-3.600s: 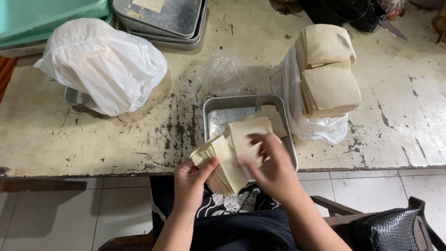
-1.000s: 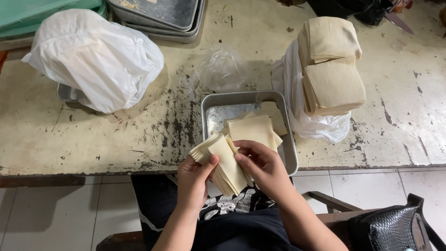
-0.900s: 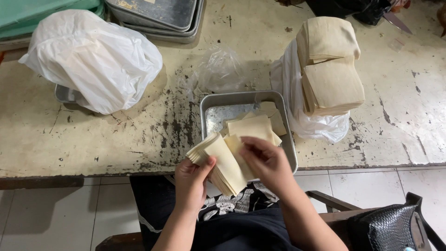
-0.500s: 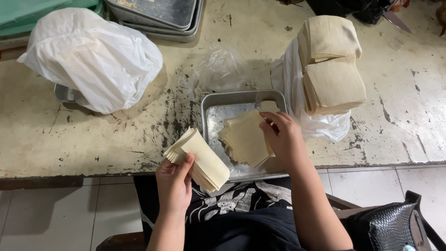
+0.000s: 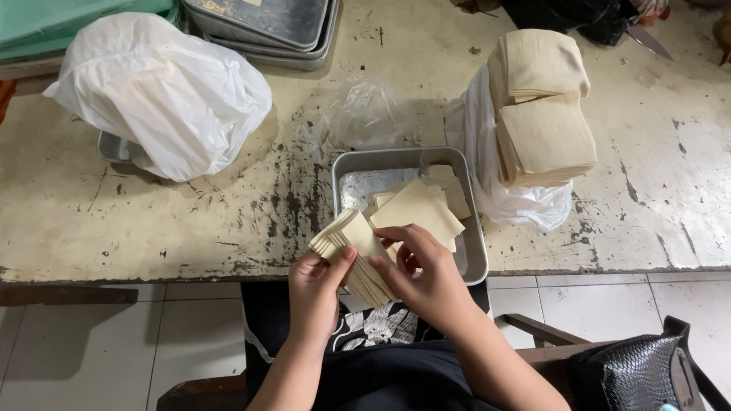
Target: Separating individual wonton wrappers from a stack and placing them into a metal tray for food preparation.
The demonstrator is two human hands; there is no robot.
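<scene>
Wrapper sheets (image 5: 358, 255), a thin pale stack, sat gripped in the left hand (image 5: 314, 293) just off the table's near edge, thumb clamped on top. At its three o'clock the right hand (image 5: 426, 278) pinched the stack's upper sheets with fingers curled narrow. Just beyond, at twelve o'clock, the metal tray (image 5: 476, 255) held only a few loose sheets (image 5: 419, 209), so separating looked barely begun. Further off at one o'clock, two tall wrapper stacks (image 5: 544, 106) waited on white plastic, untouched. At ten o'clock lay a white bag (image 5: 164, 91).
</scene>
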